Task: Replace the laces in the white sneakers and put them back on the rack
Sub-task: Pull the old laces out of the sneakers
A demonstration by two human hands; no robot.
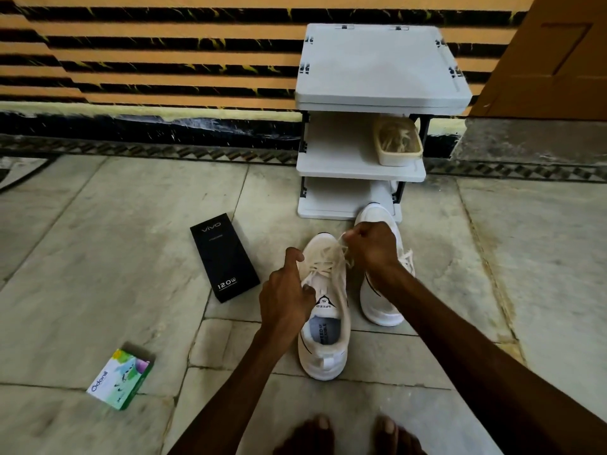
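Observation:
Two white sneakers stand side by side on the stone floor in front of a white rack [361, 169]. The nearer sneaker [323, 353] points away from me, its tongue and insole showing. My left hand [284, 298] grips its left side by the eyelets. My right hand [372, 249] pinches a cream lace [330, 254] and holds it up taut over the toe end. The second sneaker [381, 307] lies to the right, mostly hidden behind my right wrist. A cream tub of laces [399, 156] sits on the rack's middle shelf.
A black phone box [224, 257] lies on the floor left of the sneakers. A green and white carton [120, 384] lies further left and nearer. My bare toes [351, 435] show at the bottom edge. A striped wall stands behind the rack and a wooden door [551, 54] at right.

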